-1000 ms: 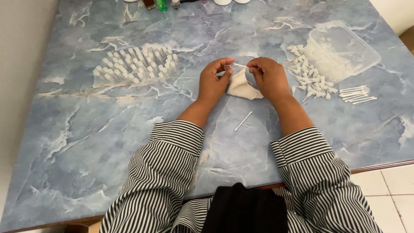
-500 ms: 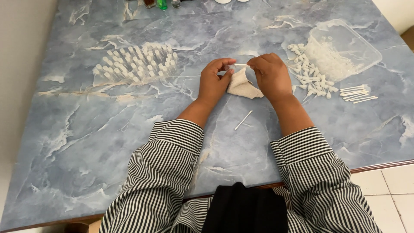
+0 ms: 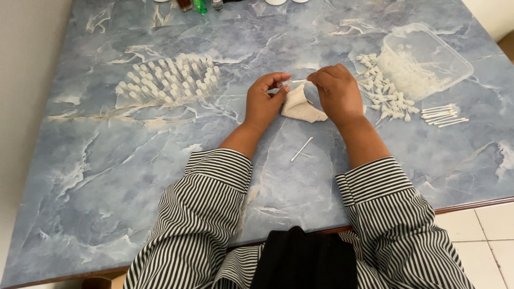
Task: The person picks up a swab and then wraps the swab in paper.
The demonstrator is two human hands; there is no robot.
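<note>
While our striped sleeves (image 3: 214, 214) lay over the near edge of the blue marbled table (image 3: 107, 176), a single cotton swab (image 3: 301, 149) lay loose on the surface just ahead of them, between our forearms. Beyond it we held both hands together over a small white cloth (image 3: 300, 107). Our left hand (image 3: 263, 101) pinched one end of a small clear tube (image 3: 292, 83) between thumb and fingertips, and our right hand (image 3: 338, 92) gripped the other end, fingers curled down onto the cloth. The tube sat level, just above the cloth. To the left stood a cluster of white-capped tubes (image 3: 168, 80), upright and close-packed. To the right lay a scatter of loose tubes (image 3: 386, 96) spilling from a tipped clear plastic container (image 3: 428, 59), with a few more swabs (image 3: 441, 113) beside it. Small bottles (image 3: 199, 5) stood at the far edge.
</note>
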